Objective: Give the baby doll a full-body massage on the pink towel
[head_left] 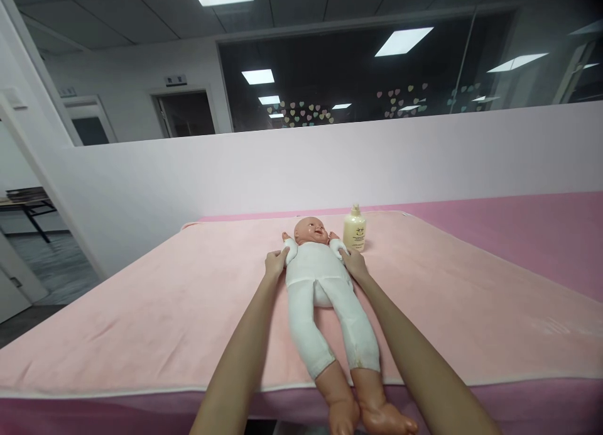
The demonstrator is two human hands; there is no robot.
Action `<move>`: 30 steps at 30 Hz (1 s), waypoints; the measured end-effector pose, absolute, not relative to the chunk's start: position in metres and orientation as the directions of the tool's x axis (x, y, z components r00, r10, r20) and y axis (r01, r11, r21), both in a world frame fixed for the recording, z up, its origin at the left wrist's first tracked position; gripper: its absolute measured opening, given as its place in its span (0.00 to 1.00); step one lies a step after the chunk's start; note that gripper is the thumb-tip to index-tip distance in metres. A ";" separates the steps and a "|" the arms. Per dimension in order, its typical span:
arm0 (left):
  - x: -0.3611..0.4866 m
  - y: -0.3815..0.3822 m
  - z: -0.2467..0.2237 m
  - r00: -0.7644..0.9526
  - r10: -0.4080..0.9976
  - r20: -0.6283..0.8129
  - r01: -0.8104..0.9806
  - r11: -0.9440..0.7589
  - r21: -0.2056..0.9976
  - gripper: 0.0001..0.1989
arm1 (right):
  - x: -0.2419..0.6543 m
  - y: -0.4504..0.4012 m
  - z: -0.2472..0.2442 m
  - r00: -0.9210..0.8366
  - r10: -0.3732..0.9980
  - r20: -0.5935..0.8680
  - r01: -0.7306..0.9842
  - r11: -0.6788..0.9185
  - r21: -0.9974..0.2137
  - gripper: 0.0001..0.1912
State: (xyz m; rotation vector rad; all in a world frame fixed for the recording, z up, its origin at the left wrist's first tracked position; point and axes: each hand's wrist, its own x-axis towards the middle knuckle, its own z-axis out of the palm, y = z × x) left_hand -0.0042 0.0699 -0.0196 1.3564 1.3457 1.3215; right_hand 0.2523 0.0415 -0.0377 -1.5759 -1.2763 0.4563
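A baby doll point(318, 265) in a white cloth body lies on its back on a pink blanket point(188, 309), head at the far end, bare feet over the near edge. My left hand point(276, 261) is closed at the doll's arm on the left side, thumb and fingers at the white sleeve. On the other side my right hand point(354, 264) grips the doll's other arm in the same way. Just beyond my right hand stands a pale yellow pump bottle point(355, 229), upright on the blanket. Most of my fingertips are hidden against the sleeves.
Behind the padded pink surface point(527, 234) rises a low white wall point(301, 171) with a window above it. At far left, past a door frame, a table point(31, 205) carries a dark stack. The blanket's near edge point(117, 394) runs along the front.
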 end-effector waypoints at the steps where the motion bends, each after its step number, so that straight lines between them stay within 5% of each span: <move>1: -0.005 0.068 -0.019 -0.097 0.987 0.132 0.130 -0.119 0.984 0.21 | 0.254 0.041 -0.038 0.350 0.893 0.282 0.458 0.099 -0.883 0.17; 4: -0.009 0.062 -0.015 0.051 0.992 0.115 -0.027 -0.114 0.993 0.20 | 0.263 0.038 -0.040 0.254 0.938 0.235 0.144 0.204 -0.968 0.17; 8: -0.016 0.057 -0.007 0.246 0.959 0.140 -0.181 -0.096 0.979 0.17 | 0.272 0.032 -0.038 0.125 0.984 0.124 -0.212 0.148 -0.966 0.18; 19: -0.038 0.059 -0.013 0.360 0.926 0.112 -0.156 -0.059 0.986 0.09 | 0.275 0.031 -0.042 0.144 0.978 0.149 -0.240 0.180 -0.954 0.07; 26: -0.028 0.051 -0.001 0.327 0.935 0.139 -0.177 -0.084 0.981 0.19 | 0.275 0.028 -0.033 0.076 0.986 0.148 -0.289 0.164 -0.943 0.18; 30: -0.016 0.053 -0.005 0.217 0.973 0.075 -0.108 -0.052 0.993 0.22 | 0.269 0.029 -0.034 0.178 0.972 0.155 -0.192 0.189 -0.963 0.16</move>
